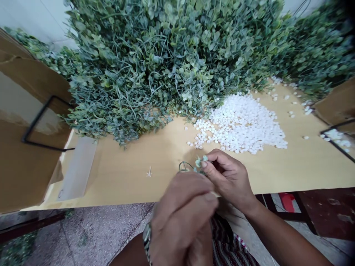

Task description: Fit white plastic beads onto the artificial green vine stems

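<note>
Pinching a small green sprig [198, 162] between thumb and index finger, the right hand [231, 179] is just in front of the heap of white pieces [246, 123], on the person's side. Its fingertips are pressed together on the leaves, probably because the sprig is thin and light, and a full fist would hide it. The left hand [183, 214], wearing a watch [147, 236], is nearer to the person than the heap, and to its left. This hand is blurred and turned away, so one cannot tell what its fingers grip. The heap lies on the table [116, 166] near the right hand, perhaps so that the pieces can be reached easily. Behind the heap and to its left, a large mass of foliage [166, 59] is pushed back, maybe to leave working room. Left of the heap, well apart, a white star-shaped piece [149, 172] touches neither hand.
</note>
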The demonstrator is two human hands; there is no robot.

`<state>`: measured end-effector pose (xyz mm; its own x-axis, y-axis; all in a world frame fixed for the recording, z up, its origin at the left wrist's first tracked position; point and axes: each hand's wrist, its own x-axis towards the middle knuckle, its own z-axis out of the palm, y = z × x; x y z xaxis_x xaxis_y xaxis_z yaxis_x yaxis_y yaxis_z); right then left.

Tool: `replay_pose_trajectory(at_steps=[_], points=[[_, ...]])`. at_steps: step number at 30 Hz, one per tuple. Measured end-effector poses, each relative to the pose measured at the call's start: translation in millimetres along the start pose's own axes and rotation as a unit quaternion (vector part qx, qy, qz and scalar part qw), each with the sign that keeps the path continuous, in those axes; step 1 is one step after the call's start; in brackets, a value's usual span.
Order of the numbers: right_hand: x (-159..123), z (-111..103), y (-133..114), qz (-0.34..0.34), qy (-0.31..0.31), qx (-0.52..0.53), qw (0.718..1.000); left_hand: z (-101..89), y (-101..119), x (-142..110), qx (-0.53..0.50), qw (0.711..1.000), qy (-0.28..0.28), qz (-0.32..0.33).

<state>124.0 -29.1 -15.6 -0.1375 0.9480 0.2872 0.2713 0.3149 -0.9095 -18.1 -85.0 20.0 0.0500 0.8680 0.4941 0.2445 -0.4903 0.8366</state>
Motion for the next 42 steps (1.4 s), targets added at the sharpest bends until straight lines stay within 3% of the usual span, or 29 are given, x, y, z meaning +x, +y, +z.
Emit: replay_pose_trajectory(at_steps=[1, 3, 6, 9, 13, 16, 19, 24, 28, 31, 33, 36, 39, 42], points=[[-0.5, 0.8, 0.3, -0.008, 0.005, -0.010, 1.000, 2.6, 0.7, 0.1, 0.008, 0.998, -0.036, 0.055], [-1.3, 1.8, 0.6, -0.017, 0.016, -0.021, 1.000, 8.7, -5.5, 2.8, 0.036, 0.994, -0.018, 0.101], [-2.5, 2.7, 0.1, -0.010, 0.035, -0.002, 0.999, 13.4, -22.6, 9.5, 0.011, 0.998, 0.055, -0.041], [-4.3, 3.7, -2.4, 0.008, 0.026, 0.053, 0.998, 8.3, -32.4, 16.0, -0.024, 0.986, 0.040, -0.161], [-4.9, 6.4, -7.6, 0.056, -0.038, 0.167, 0.984, -2.4, -30.8, 22.1, -0.085, 0.985, -0.041, -0.142], [-2.7, 8.8, -8.9, 0.123, -0.061, 0.258, 0.956, -5.8, -27.3, 23.3, -0.107, 0.984, -0.029, -0.139], [-0.5, 12.0, -8.1, 0.160, -0.079, 0.304, 0.936, -6.1, -24.9, 22.0, -0.128, 0.975, -0.035, -0.181], [-3.0, 17.9, -8.5, 0.154, -0.077, 0.295, 0.940, -5.5, -24.7, 19.9, -0.160, 0.962, -0.021, -0.221], [-1.8, 4.6, -5.9, 0.075, -0.133, 0.189, 0.970, -12.4, -27.0, 23.3, -0.153, 0.958, -0.037, -0.238], [11.8, -15.2, 1.7, -0.023, -0.092, -0.008, 0.995, -20.1, -28.6, 28.8, -0.139, 0.951, -0.041, -0.274], [24.6, -23.4, 8.5, -0.085, -0.069, -0.168, 0.980, -22.9, -30.0, 32.7, -0.132, 0.948, -0.032, -0.288], [39.3, -21.9, 17.6, -0.157, -0.087, -0.322, 0.930, -22.6, -33.4, 36.8, -0.124, 0.949, -0.025, -0.289], [43.0, -14.0, 22.2, -0.181, -0.107, -0.398, 0.893, -22.0, -37.4, 37.5, -0.120, 0.951, -0.036, -0.283], [40.0, -13.9, 23.1, -0.164, -0.109, -0.398, 0.896, -24.4, -39.6, 36.5, -0.109, 0.952, -0.068, -0.279]])
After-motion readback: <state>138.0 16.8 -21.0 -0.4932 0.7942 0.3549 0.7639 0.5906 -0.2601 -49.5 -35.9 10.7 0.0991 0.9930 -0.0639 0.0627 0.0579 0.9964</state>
